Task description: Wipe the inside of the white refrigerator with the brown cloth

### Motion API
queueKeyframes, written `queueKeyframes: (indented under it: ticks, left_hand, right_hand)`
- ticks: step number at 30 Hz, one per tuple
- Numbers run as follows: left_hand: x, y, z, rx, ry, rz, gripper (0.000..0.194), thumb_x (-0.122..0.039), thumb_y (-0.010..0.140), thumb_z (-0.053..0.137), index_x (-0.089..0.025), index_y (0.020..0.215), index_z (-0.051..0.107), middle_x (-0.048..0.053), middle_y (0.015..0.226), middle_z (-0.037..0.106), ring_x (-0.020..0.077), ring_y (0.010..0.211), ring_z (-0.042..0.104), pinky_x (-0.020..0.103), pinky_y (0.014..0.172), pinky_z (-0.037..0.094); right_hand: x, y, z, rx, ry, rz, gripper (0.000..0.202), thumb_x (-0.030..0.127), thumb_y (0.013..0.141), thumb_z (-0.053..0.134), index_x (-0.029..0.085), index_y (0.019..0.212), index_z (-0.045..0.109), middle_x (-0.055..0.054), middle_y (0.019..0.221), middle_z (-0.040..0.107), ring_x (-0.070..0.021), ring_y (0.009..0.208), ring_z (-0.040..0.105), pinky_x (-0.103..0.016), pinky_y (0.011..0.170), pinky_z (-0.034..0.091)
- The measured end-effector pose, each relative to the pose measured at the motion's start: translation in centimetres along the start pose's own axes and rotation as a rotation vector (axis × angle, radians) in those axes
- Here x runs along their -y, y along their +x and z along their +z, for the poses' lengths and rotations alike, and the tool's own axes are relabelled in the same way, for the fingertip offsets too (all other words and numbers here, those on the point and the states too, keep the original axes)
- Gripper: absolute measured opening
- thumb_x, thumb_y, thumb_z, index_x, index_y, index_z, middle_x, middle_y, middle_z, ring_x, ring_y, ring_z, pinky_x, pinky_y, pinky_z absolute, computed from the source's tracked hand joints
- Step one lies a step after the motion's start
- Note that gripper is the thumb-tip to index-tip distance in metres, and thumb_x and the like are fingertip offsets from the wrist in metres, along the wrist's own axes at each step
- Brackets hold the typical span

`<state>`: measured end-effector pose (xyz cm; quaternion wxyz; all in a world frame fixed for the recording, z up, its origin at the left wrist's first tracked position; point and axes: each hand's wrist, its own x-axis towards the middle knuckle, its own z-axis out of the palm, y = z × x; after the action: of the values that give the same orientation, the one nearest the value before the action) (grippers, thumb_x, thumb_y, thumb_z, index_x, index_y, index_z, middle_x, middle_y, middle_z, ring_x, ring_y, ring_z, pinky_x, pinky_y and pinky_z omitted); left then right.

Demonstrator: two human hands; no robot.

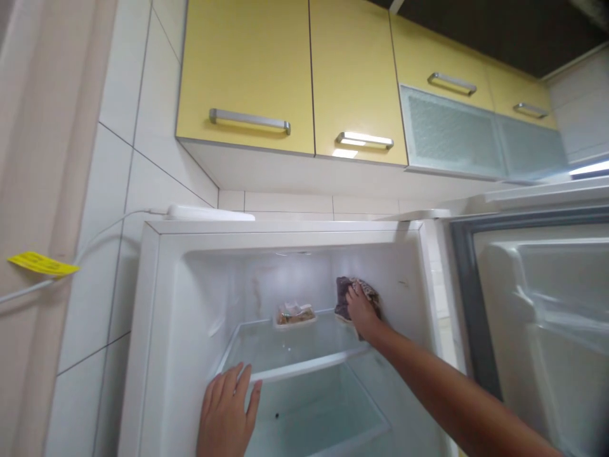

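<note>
Inside an open white fridge, my right hand (364,312) presses a dark patterned cloth (343,298) to the back right corner above the upper glass shelf (295,346). Its fingers are bent over the cloth. My left hand (228,409) is raised at the fridge's lower left, in front of the shelf's left end, with fingers apart and nothing held. A small white tray (295,315) with wrapped contents sits at the back of that shelf, left of the cloth.
The fridge door (547,317) stands open on the right. Yellow cabinets (247,70) with metal handles hang above. A lower glass shelf (314,412) lies beneath. At left, a white cable (114,222) carries a yellow tag (42,263).
</note>
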<state>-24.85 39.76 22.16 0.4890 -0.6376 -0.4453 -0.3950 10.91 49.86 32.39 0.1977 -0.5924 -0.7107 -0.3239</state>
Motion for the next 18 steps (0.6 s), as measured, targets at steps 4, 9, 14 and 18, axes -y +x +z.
queueKeyframes:
  ticks: [4,9,14,18]
  left_hand:
    - [-0.1,0.3,-0.3,0.014,-0.004,-0.007,0.033,-0.040,0.093,0.053,-0.017,0.110,0.069,0.010,0.107,0.076,0.0263,0.100,0.066,0.045,0.101,0.044]
    - [-0.2,0.4,-0.4,0.044,-0.028,-0.043,0.035,-0.043,0.093,0.052,-0.017,0.110,0.069,0.010,0.110,0.076,0.0265,0.102,0.067,0.045,0.102,0.046]
    - [-0.2,0.3,-0.5,0.055,-0.070,-0.067,0.036,-0.043,0.094,0.050,-0.018,0.111,0.069,0.010,0.111,0.076,0.0261,0.104,0.067,0.046,0.104,0.046]
    - [0.0,0.1,-0.2,0.045,-0.111,-0.071,0.036,-0.043,0.093,0.052,-0.018,0.111,0.069,0.010,0.110,0.076,0.0271,0.104,0.067,0.047,0.103,0.046]
  right_hand:
    - [-0.4,-2.3,-3.5,0.066,-0.076,-0.001,0.039,0.010,0.079,0.056,0.018,0.112,0.075,-0.017,0.137,0.066,-0.0299,0.142,0.047,-0.058,0.127,0.016]
    - [-1.1,-3.6,-7.8,0.045,-0.130,0.031,0.042,0.017,0.086,0.050,0.015,0.124,0.070,-0.019,0.145,0.059,-0.0344,0.146,0.041,-0.064,0.126,0.013]
    - [-2.0,-1.4,-10.4,-0.005,-0.153,0.102,0.049,0.016,0.091,0.038,0.009,0.132,0.063,-0.021,0.152,0.051,-0.0380,0.150,0.032,-0.068,0.124,0.009]
    - [-2.4,1.8,-10.1,-0.016,-0.094,0.115,0.048,0.011,0.089,0.037,0.004,0.126,0.066,-0.026,0.148,0.053,-0.0387,0.147,0.036,-0.067,0.125,0.009]
